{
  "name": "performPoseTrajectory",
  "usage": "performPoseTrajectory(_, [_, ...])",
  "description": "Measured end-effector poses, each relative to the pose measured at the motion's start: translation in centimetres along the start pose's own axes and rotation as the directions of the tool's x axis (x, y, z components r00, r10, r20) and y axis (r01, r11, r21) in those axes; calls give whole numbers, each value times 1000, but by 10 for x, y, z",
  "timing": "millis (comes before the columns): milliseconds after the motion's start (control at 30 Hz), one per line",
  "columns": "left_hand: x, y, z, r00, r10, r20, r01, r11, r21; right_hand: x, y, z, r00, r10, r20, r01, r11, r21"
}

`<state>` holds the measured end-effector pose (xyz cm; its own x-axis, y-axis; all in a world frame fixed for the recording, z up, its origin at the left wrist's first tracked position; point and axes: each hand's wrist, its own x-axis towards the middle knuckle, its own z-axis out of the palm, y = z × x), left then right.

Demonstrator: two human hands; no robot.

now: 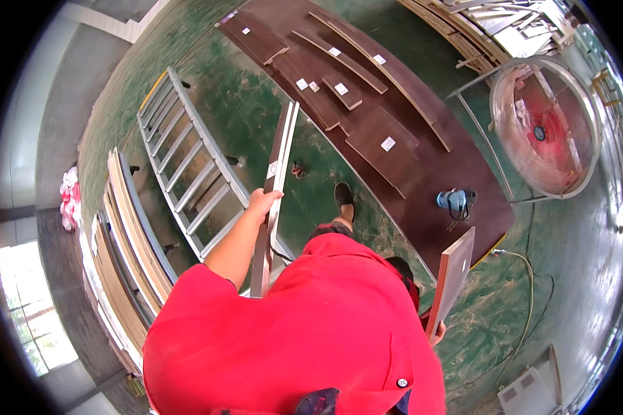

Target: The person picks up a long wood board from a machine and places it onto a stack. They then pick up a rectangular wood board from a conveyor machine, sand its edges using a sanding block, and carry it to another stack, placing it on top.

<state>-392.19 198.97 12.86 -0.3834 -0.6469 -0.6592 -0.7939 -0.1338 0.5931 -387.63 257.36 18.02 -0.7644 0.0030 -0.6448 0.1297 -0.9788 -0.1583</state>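
My left hand (264, 202) is closed around long, narrow dark-brown boards (281, 142) with pale edges, held on edge and pointing away from me. A white label is stuck on them just beyond my fingers. Low on the right, my right hand (437, 333) grips a shorter brown board (453, 273) at its near end; most of that hand is hidden behind it. This board stands tilted beside the near corner of the dark-brown table (467, 173). Labelled brown panels (384, 149) and narrow strips (339, 59) lie on the tabletop.
A blue power tool (452, 200) rests near the table's near end. To the left are a metal roller conveyor (218, 155) and stacked boards (121, 242). A large caged fan (543, 131) stands right, with a hose (529, 304) on the floor. Scrap wood (505, 28) is piled far right.
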Motion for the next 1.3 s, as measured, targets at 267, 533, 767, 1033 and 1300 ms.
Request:
performPoseTrajectory(267, [115, 117, -17, 990, 137, 40, -143, 949, 280, 12, 76, -47, 801, -457, -386, 229, 830, -508])
performPoseTrajectory(533, [138, 144, -14, 970, 242, -11, -227, 922, 314, 11, 98, -75, 764, -332, -553, -52, 824, -565])
performPoseTrajectory(767, [147, 159, -10, 964, 248, -94, -212, 935, 284, 3, 111, -26, 733, -318, -602, 40, 903, -428])
performPoseTrajectory(1033, [232, 217, 22, 958, 266, -109, -213, 912, 352, 5, 146, -7, 770, -169, -615, -175, 871, -459])
performPoseTrajectory(1300, [353, 322, 106, 951, 218, -220, -147, 943, 298, 37, 179, 28, 709, 53, -703, -413, 839, -354])
